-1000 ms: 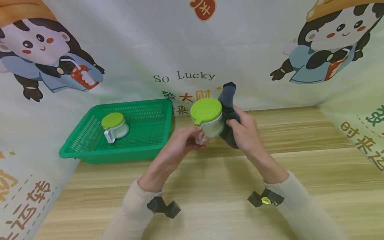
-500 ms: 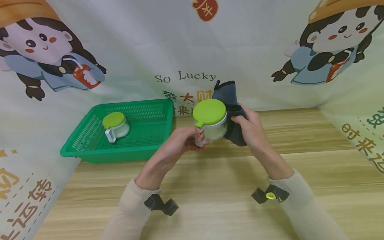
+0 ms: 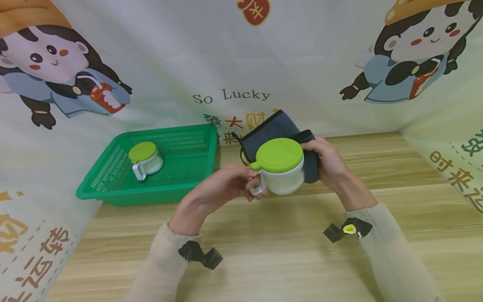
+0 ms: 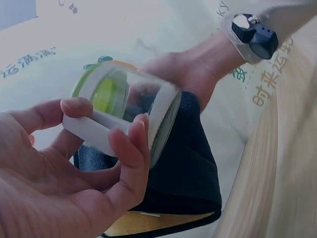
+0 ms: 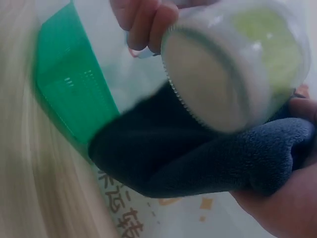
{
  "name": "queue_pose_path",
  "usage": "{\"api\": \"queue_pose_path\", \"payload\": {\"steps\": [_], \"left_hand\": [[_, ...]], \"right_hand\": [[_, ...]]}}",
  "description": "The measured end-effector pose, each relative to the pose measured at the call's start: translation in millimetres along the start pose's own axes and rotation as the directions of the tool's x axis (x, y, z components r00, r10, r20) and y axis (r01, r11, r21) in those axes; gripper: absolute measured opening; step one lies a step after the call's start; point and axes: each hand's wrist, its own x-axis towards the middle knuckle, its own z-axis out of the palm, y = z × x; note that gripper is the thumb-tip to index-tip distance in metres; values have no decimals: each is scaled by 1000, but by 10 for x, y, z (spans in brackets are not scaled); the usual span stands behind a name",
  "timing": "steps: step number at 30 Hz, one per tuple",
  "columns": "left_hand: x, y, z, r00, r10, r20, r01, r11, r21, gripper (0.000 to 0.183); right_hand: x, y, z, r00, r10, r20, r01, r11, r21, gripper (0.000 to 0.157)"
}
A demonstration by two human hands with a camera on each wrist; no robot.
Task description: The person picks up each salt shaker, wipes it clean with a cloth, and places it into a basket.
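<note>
My left hand (image 3: 222,184) grips the white handle (image 4: 91,131) of a small clear seasoning jar (image 3: 284,183) with a lime-green lid. The jar is held tilted above the table. In my right hand (image 3: 333,165) is a dark blue-grey cloth (image 3: 269,130) with black edging, spread behind the jar. The left wrist view shows a yellowish underside on the cloth (image 4: 183,168). Seen from the right wrist, the cloth (image 5: 193,158) lies against the lower side of the jar (image 5: 208,79). The right fingertips are partly hidden by cloth and jar.
A green plastic basket (image 3: 147,195) stands on the left of the wood-grain table (image 3: 264,260). Inside it sits a similar jar (image 3: 151,163) with a green lid and white handle. A printed white sheet (image 3: 234,54) rises behind and at both sides.
The jar has moved right and nearer, and its handle has turned further left. The cloth has swung leftward and spread out behind the jar. My right hand has shifted right.
</note>
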Motion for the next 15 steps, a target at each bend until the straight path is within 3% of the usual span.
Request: {"api": "queue_pose_path", "payload": {"steps": [6, 11, 15], "left_hand": [[28, -37, -50, 999, -25, 30, 28, 995, -95, 34], [21, -45, -98, 999, -37, 24, 39, 995, -96, 34], [21, -52, -121, 999, -38, 32, 41, 995, -88, 32]], "right_hand": [[19, -4, -106, 998, 45, 49, -44, 999, -23, 42], [-31, -126, -237, 990, 90, 111, -82, 994, -72, 38], [-60, -178, -282, 987, 87, 138, -80, 995, -55, 38]]}}
